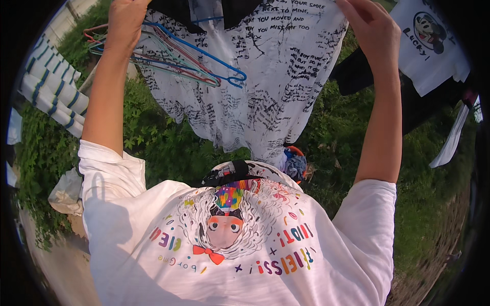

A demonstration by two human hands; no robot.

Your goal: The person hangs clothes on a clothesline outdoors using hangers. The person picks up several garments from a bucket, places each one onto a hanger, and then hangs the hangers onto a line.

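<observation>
Raised high before me hangs a white cloth (275, 97), covered in black script and tapering into folds lower down. My right hand (375, 28) pinches its upper right corner between thumb and fingers. At the opposite side, my left hand (126, 20) is closed at the cloth's upper left edge, its fingertips cut off by the frame. Several thin hangers, among them a blue hanger (204, 48), cluster by my left wrist. Whether they hang from the wrist or from the hand, I cannot tell. Dark fabric (229, 13) overlaps the cloth's top middle.
At the left hangs a striped white cloth (53, 84). A white shirt (431, 46) and dark clothing (426, 102) hang at the right. Green plants (163, 143) cover the ground behind. Beyond my chest sits an orange-rimmed container (296, 151) with bunched fabric. A pale sack (67, 191) lies at left.
</observation>
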